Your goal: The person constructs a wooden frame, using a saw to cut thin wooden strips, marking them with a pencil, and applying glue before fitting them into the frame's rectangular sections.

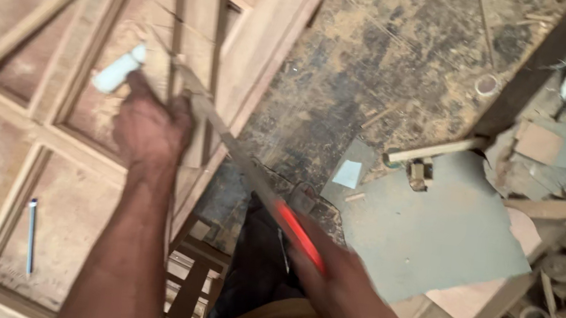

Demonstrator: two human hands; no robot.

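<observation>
My left hand [148, 127] presses down on thin wooden strips [179, 25] lying on a panelled wooden door frame [33, 133], and a white cylinder-shaped object [117, 71] sticks out from its grip. My right hand [347, 285], blurred by motion, is shut on the red handle [299, 236] of a handsaw. The saw's blade [228, 146] runs up and left to the strips beside my left hand.
A blue pencil [30, 234] lies on a lower door panel. Right of the door is a sawdust-covered floor with a grey board [436, 231], a small wooden stick [438, 149], a tape roll [488, 84] and a heap of offcuts [565, 210]. A wooden stool frame [189, 286] stands below.
</observation>
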